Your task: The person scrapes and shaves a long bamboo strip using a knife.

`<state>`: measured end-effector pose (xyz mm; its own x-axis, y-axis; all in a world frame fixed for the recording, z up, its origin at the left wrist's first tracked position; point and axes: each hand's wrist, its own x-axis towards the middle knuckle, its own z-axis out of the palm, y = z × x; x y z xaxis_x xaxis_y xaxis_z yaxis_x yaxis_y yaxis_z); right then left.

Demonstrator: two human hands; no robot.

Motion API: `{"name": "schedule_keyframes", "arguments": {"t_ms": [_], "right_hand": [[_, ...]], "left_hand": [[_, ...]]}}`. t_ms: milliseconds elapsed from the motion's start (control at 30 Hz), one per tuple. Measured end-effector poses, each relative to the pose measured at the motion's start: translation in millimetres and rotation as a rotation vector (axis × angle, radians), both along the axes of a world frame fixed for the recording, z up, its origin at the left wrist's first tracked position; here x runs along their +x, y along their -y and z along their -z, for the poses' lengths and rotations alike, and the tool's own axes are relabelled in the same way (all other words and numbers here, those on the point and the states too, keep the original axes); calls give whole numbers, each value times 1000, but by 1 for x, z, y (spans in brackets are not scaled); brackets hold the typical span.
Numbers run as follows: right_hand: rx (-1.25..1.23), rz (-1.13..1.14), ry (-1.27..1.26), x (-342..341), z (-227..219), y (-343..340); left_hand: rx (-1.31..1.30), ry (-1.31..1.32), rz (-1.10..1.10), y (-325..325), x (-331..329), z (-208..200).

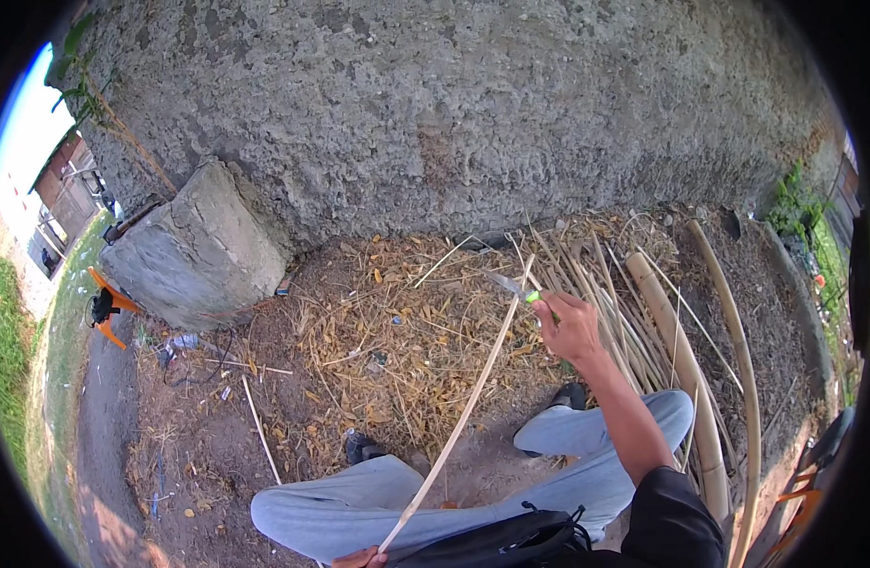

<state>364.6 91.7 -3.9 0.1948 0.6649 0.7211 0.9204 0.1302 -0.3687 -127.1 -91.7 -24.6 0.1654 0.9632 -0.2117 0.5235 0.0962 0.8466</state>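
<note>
My right hand (pixel 571 328) is closed around the green handle of a knife (pixel 504 282). Its blade points left and lies against the upper part of a long, pale bamboo strip (pixel 461 424). The strip slants from my lap up and away to the right. At the lower edge, my left hand (pixel 361 559) grips the near end of the strip; only part of that hand shows. Beyond my right hand lies a pile of thin bamboo strips (pixel 634 331), close to my right forearm.
A thick bamboo pole (pixel 686 369) and a thinner curved pole (pixel 738 360) lie at the right. A rough concrete wall (pixel 454 114) rises ahead, with a concrete block (pixel 203 251) at left. Dry leaves and shavings (pixel 388 350) cover the ground. An orange-and-black object (pixel 108 308) stands far left.
</note>
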Motion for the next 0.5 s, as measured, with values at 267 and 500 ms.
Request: {"name": "schedule_keyframes", "arguments": {"t_ms": [267, 500], "right_hand": [[5, 22, 34, 6, 10, -7], [-44, 24, 83, 13, 25, -12]], "left_hand": [[-39, 17, 22, 3, -5, -24], [-33, 31, -7, 16, -10, -7]]}}
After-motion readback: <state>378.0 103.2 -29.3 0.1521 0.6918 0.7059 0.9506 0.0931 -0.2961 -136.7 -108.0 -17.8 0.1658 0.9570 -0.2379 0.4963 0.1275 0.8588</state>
